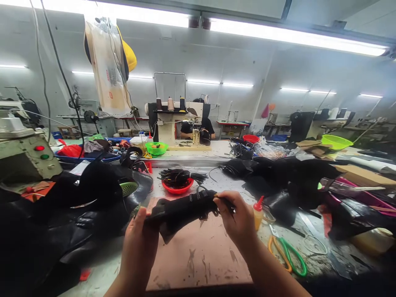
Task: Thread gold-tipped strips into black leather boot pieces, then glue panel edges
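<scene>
A long black fabric piece (182, 209) with small loops along its far end is stretched between my hands above the pinkish work board (198, 255). My left hand (140, 243) grips its left end, thumb on top and the other fingers mostly hidden. At the right end, my right hand (238, 216) is closed, with thumb and fingertips pinching the edge; a dark strip shows under the fingers. Just behind the piece stands a red bowl (177, 189) heaped with thin black strips (182, 176).
To the right are a glue bottle with a red tip (258, 214) and scissors with orange and green handles (289, 255). Black material piles up on the left (93, 198) and right (287, 177). A person (210, 128) sits behind a sewing machine (176, 123) across the table.
</scene>
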Demonstrator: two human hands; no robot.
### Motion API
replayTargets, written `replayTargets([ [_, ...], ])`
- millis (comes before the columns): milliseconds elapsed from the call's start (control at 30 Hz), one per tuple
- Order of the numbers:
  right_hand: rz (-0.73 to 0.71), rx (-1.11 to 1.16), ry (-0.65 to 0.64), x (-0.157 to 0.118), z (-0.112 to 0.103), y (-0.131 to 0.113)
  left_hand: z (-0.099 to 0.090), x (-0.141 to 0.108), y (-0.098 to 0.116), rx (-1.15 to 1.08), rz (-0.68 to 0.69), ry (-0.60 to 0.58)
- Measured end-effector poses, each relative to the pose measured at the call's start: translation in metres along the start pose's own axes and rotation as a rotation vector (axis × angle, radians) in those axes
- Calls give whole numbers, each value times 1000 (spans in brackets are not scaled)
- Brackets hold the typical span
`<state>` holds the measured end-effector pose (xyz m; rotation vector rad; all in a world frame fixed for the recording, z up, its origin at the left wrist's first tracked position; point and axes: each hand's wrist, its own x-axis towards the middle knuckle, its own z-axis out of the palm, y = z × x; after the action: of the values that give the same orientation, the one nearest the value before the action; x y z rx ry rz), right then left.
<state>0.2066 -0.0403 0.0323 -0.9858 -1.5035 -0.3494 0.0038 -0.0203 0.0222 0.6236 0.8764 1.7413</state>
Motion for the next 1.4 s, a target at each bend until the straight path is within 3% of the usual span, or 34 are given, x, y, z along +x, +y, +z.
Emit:
replayTargets([
  [200,49,33,-6,7,5,0,-3,-16,1,-58,-211,38],
  [300,72,42,2,7,5,3,-3,-22,0,-80,-231,-33],
  [500,90,58,14,7,4,4,-1,-26,0,-57,-220,-40],
  [667,190,201,-32,7,6,8,-18,-32,-22,136,-187,-132],
  [767,178,426,-160,11,7,9,-37,-39,-42,400,-222,-309],
  [833,124,550,-306,13,7,7,-46,-38,-44,604,-109,-426],
  [900,85,601,-439,14,6,4,-45,-31,-35,734,204,-497],
  [967,63,611,-519,14,6,0,-33,-20,-17,791,576,-565],
  [1000,57,613,-544,13,6,-2,-24,-13,-6,836,699,-617],
  [1067,59,625,-578,12,6,-5,-4,-1,12,957,800,-827],
  [1133,79,643,-606,12,5,-6,13,8,25,1029,759,-1084],
  [1200,108,643,-645,12,2,-7,23,12,30,1063,671,-1223],
  [1400,188,653,-721,18,-7,-10,23,12,26,1044,568,-1234],
])
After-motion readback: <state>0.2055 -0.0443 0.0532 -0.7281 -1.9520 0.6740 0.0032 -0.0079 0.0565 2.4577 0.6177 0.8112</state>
